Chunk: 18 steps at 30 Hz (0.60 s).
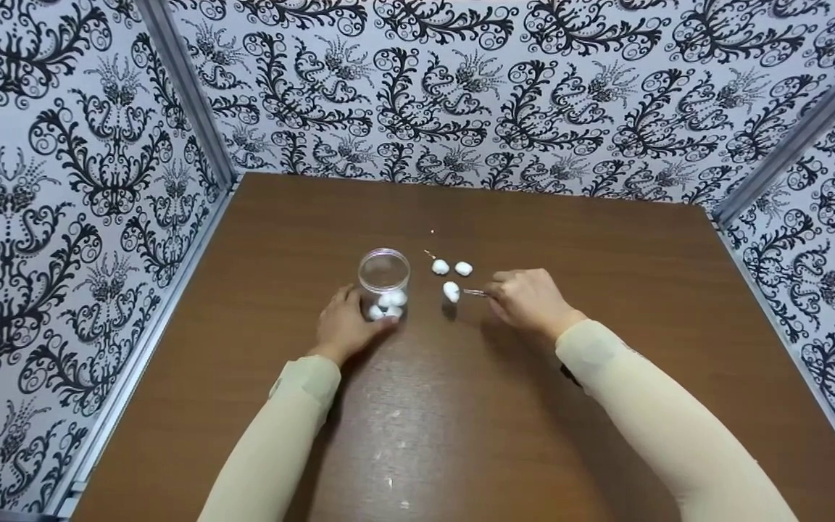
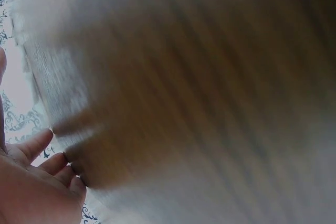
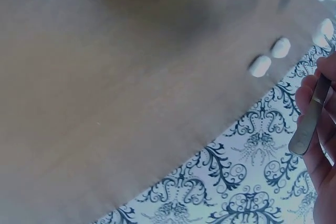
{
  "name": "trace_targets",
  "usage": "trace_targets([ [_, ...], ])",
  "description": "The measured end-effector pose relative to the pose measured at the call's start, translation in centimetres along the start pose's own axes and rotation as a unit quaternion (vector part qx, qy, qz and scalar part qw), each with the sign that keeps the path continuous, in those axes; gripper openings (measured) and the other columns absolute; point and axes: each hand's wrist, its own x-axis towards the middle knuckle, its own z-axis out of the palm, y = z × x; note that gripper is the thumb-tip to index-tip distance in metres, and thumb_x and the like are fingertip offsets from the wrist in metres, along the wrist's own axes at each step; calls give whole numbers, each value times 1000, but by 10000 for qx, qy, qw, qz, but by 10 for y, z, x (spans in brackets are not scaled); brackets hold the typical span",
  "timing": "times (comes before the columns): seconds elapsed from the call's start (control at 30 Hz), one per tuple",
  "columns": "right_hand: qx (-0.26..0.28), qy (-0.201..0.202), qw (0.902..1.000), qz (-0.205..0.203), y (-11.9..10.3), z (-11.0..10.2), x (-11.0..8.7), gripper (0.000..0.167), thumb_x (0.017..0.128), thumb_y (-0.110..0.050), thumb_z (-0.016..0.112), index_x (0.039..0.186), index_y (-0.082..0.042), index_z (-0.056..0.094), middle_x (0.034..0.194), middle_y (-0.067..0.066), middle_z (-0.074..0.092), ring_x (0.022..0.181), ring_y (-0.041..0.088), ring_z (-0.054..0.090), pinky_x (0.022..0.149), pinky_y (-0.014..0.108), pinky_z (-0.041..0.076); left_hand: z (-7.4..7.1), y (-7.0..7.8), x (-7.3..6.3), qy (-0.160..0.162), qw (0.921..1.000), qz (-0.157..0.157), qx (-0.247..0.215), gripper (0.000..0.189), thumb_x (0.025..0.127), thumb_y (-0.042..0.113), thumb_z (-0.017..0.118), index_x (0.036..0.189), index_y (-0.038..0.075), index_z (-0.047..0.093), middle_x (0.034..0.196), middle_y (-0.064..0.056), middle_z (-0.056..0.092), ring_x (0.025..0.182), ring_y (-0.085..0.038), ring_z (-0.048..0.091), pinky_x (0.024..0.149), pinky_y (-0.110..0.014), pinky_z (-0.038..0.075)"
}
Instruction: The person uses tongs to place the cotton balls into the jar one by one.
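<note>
A clear plastic jar (image 1: pixel 384 270) with cotton balls (image 1: pixel 390 299) at its bottom stands on the table, its top uncovered. My left hand (image 1: pixel 346 324) holds it low from the left, thumb across the front. In the left wrist view that hand (image 2: pixel 44 182) shows at the lower left edge; the jar is out of sight there. My right hand (image 1: pixel 531 299) grips metal tweezers (image 3: pixel 310 124). At their tips is a cotton ball (image 1: pixel 451 291), raised over the table with a shadow below. Two more cotton balls (image 1: pixel 441 267) (image 1: pixel 464 269) lie just beyond.
The brown wooden table (image 1: pixel 301 217) reaches back to a wall (image 1: pixel 446 87) covered in black-and-white scroll pattern. Grey metal posts (image 1: pixel 189 87) stand at its corners. A tiny white speck (image 1: pixel 432 231) lies behind the cotton balls.
</note>
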Motion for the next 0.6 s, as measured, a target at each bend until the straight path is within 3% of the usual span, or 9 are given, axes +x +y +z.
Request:
trace_targets([
  [0.3, -123, 345, 9992, -162, 0, -16, 18, 6, 83, -13, 69, 80, -11, 74, 67, 0, 55, 49, 22, 53, 39, 41, 41, -2, 2, -1, 9, 9999, 84, 121, 95, 77, 66, 74, 143, 1, 50, 151, -21, 40, 139, -38, 36, 109, -55, 31],
  [0.6, -154, 329, 9993, -123, -5, -35, 42, 8, 87, -12, 67, 81, -11, 72, 70, 0, 57, 53, 21, 55, 40, 39, 42, 0, 0, -1, 28, 9999, 85, 127, 95, 77, 66, 73, 142, 1, 51, 151, -20, 40, 140, -37, 35, 109, -54, 31],
])
